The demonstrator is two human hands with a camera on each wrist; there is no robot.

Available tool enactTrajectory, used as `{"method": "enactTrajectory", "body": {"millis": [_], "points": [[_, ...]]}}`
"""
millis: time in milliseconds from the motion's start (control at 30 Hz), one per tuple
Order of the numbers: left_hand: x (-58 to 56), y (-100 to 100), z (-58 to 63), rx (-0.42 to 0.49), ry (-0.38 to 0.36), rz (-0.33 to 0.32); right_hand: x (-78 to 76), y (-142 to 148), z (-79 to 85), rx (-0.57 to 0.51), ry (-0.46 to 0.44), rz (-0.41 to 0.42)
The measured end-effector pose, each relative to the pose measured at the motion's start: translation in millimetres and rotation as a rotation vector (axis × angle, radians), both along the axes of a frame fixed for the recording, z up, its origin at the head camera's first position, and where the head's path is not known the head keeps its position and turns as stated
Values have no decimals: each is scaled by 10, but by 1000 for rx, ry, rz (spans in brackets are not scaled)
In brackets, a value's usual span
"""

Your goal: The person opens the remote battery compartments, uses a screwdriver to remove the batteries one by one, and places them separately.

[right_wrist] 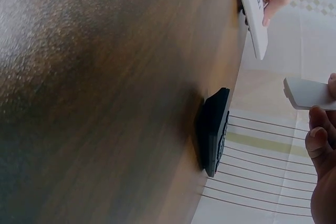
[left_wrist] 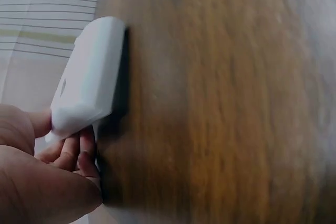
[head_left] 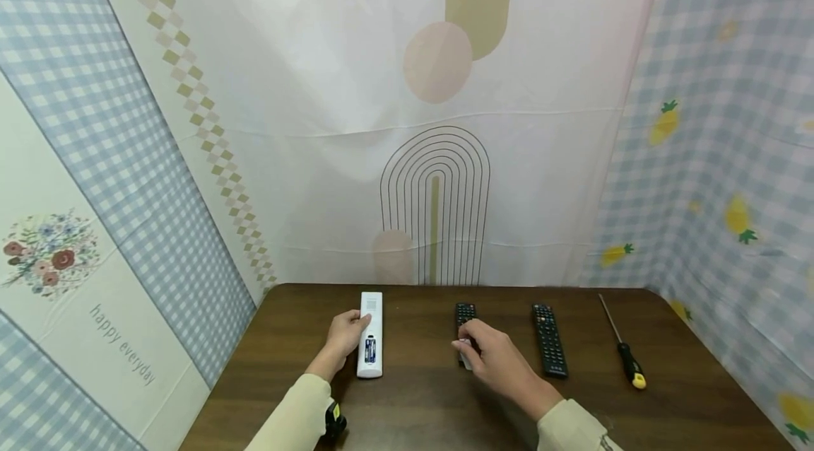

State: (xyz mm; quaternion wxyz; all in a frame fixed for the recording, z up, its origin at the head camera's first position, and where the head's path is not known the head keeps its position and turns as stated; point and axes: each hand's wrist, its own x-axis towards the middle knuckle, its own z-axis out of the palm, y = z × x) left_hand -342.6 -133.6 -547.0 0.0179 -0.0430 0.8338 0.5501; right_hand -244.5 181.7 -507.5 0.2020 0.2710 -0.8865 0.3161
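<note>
A white remote control point(head_left: 376, 322) lies back side up at the left of the table, its battery compartment uncovered and batteries point(head_left: 370, 350) showing inside. My left hand point(head_left: 345, 335) grips it from the left side, thumb on top; the left wrist view has the fingers at its lower edge point(left_wrist: 94, 72). Between the thumb and fingers of my right hand point(head_left: 499, 359) is a small white battery cover point(right_wrist: 308, 94), held up off the table. Under that hand in the head view, partly hidden by it, lies a black remote control point(head_left: 466, 311), buttons up.
Right of my right hand lies a longer black remote control point(head_left: 550, 341). Farther right is a screwdriver point(head_left: 629, 364) with a black and yellow handle. The brown wooden table point(head_left: 420, 394) ends at a patterned cloth backdrop point(head_left: 331, 211).
</note>
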Motion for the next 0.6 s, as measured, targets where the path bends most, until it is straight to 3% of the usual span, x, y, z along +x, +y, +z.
{"method": "enactTrajectory", "body": {"millis": [267,600], "points": [[-42,-32,42,-60,-16,-38,-28,-20,-2,-1,-8,3],[-34,16,45,-134,-13,8,1,-15,-29,8,-36,-10]]}}
